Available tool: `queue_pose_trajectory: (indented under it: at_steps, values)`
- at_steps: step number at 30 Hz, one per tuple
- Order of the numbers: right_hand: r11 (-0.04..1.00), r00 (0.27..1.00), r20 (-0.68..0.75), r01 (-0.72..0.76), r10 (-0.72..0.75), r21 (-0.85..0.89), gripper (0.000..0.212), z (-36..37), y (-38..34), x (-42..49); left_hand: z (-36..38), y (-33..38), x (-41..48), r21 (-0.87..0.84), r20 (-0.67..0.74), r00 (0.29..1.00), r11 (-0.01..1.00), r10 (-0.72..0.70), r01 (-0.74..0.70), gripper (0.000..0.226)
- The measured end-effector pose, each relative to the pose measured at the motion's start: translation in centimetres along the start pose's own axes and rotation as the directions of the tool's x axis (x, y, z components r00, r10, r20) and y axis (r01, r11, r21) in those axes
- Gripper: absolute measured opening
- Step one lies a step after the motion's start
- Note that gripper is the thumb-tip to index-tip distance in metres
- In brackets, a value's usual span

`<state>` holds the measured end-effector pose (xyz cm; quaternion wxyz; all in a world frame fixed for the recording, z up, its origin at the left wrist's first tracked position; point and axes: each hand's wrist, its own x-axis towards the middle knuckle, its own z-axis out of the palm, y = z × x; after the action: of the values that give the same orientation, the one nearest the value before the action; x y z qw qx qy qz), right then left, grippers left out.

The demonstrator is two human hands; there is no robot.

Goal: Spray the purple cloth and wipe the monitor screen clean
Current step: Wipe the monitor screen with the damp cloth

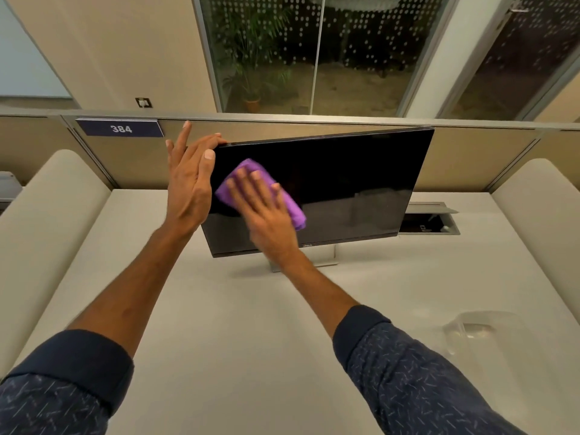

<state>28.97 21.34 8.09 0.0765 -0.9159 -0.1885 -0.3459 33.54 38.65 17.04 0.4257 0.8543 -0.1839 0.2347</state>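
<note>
The right hand (266,211) lies flat with fingers spread, pressing the folded purple microfibre cloth (266,189) against the left part of the black glossy monitor screen (329,189), not pinching it. The left hand (188,180) braces the screen's upper left corner, thumb on the front edge, fingers behind. To wipe well, I would keep pressure light and even, sweep in overlapping passes towards the untouched right side, and hold the brace firm so the thin stand (314,262) on the white desk (251,324) does not rock
</note>
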Motion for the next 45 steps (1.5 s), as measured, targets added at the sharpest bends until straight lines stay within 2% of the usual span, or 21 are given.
queue_pose_trajectory:
  at_steps: [2, 4, 6, 9, 11, 13, 15, 17, 19, 21, 24, 26, 27, 29, 31, 33, 36, 39, 42, 44, 45]
  values:
    - [0.975, 0.969, 0.134, 0.218, -0.209, -0.049, 0.077, 1.5, -1.5, -0.5, -0.3, -0.5, 0.0, -0.025, 0.017, 1.0, 0.999, -0.023, 0.023, 0.049]
    - [0.966, 0.957, 0.158, 0.254, -0.242, -0.056, 0.072, 1.8, -1.3, -0.4, -0.7, -0.8, -0.1, -0.017, 0.043, 0.999, 0.999, -0.031, 0.032, 0.051]
    - [0.985, 0.986, 0.065, 0.16, -0.156, -0.063, 0.072, 1.1, -0.1, -0.3, -0.8, -0.6, 0.0, 0.006, 0.058, 0.998, 1.0, -0.006, 0.005, 0.049]
    - [0.98, 0.979, -0.124, -0.177, 0.165, -0.095, 0.075, -0.7, 2.9, -1.0, -0.5, -0.1, 0.0, 0.027, 0.027, 1.0, 1.0, -0.008, 0.008, 0.048]
    - [0.878, 0.854, -0.251, -0.478, 0.455, -0.034, 0.068, -2.0, 6.1, -1.3, -0.3, 0.0, -0.1, 0.016, 0.003, 1.0, 0.999, -0.029, 0.029, 0.046]
    - [0.688, 0.605, -0.359, -0.704, 0.711, 0.177, 0.06, -3.5, 10.0, -1.4, -0.1, -0.1, -0.3, 0.014, -0.008, 1.0, 0.999, -0.03, 0.03, 0.044]
    - [0.54, 0.411, -0.369, -0.746, 0.834, 0.389, 0.059, -4.9, 13.6, -1.5, -0.1, -0.1, -0.3, 0.009, -0.007, 1.0, 1.0, -0.026, 0.026, 0.043]
    - [0.496, 0.352, -0.366, -0.739, 0.861, 0.455, 0.059, -5.4, 15.1, -1.7, -0.1, -0.1, -0.3, 0.007, -0.011, 1.0, 1.0, -0.016, 0.016, 0.042]
    - [0.509, 0.37, -0.364, -0.737, 0.855, 0.445, 0.06, -5.2, 14.3, -1.6, 0.0, -0.3, -0.2, -0.003, -0.018, 1.0, 1.0, -0.019, 0.019, 0.043]
    - [0.573, 0.46, -0.35, -0.724, 0.816, 0.385, 0.062, -4.4, 11.6, -1.4, 0.1, -0.6, -0.2, -0.019, -0.02, 0.999, 0.999, -0.035, 0.034, 0.043]
    - [0.779, 0.741, -0.239, -0.602, 0.627, 0.177, 0.066, -2.0, 5.8, -1.6, 0.1, -0.3, -0.1, -0.019, -0.009, 0.999, 0.999, -0.036, 0.036, 0.043]
    - [0.942, 0.934, -0.123, -0.331, 0.336, 0.062, 0.072, 0.0, 1.8, -2.0, 0.0, -0.3, -0.1, 0.006, 0.002, 1.0, 1.0, -0.003, 0.003, 0.043]
    - [0.987, 0.987, -0.042, -0.157, 0.158, 0.031, 0.078, 1.0, 0.3, -2.2, -0.2, -0.4, 0.0, 0.011, 0.011, 1.0, 1.0, 0.007, -0.007, 0.043]
    - [0.989, 0.979, 0.144, 0.149, -0.146, -0.014, 0.083, 2.4, -1.3, -2.5, -0.4, -0.9, 0.1, -0.001, 0.033, 0.999, 1.0, -0.008, 0.008, 0.045]
    - [0.968, 0.948, 0.216, 0.248, -0.235, -0.032, 0.081, 2.7, -0.9, -2.5, -0.5, -1.1, 0.1, -0.003, 0.05, 0.999, 1.0, -0.023, 0.023, 0.046]
    - [0.988, 0.98, 0.132, 0.153, -0.148, -0.031, 0.077, 2.5, 0.6, -2.9, -0.4, -1.0, 0.0, 0.012, 0.05, 0.999, 1.0, -0.004, 0.004, 0.044]
    - [0.984, 0.982, -0.093, -0.169, 0.164, -0.051, 0.076, 1.2, 3.9, -4.5, -0.3, -0.5, -0.2, 0.02, 0.025, 1.0, 1.0, 0.003, -0.004, 0.042]
    - [0.882, 0.857, -0.234, -0.472, 0.459, -0.001, 0.073, -0.8, 8.2, -5.1, -0.2, -0.2, -0.1, -0.003, 0.016, 1.0, 1.0, -0.011, 0.011, 0.042]
    - [0.639, 0.537, -0.357, -0.703, 0.764, 0.312, 0.062, -2.5, 13.2, -5.1, -0.2, -0.1, 0.0, -0.006, 0.02, 1.0, 1.0, -0.011, 0.011, 0.044]
    - [0.464, 0.305, -0.364, -0.716, 0.88, 0.521, 0.059, -3.1, 15.5, -5.4, -0.3, -0.2, -0.1, -0.004, 0.02, 1.0, 1.0, -0.015, 0.015, 0.046]
    - [0.4, 0.225, -0.352, -0.709, 0.909, 0.581, 0.059, -3.2, 16.0, -5.5, -0.3, -0.2, -0.1, -0.005, 0.017, 1.0, 1.0, -0.017, 0.017, 0.046]
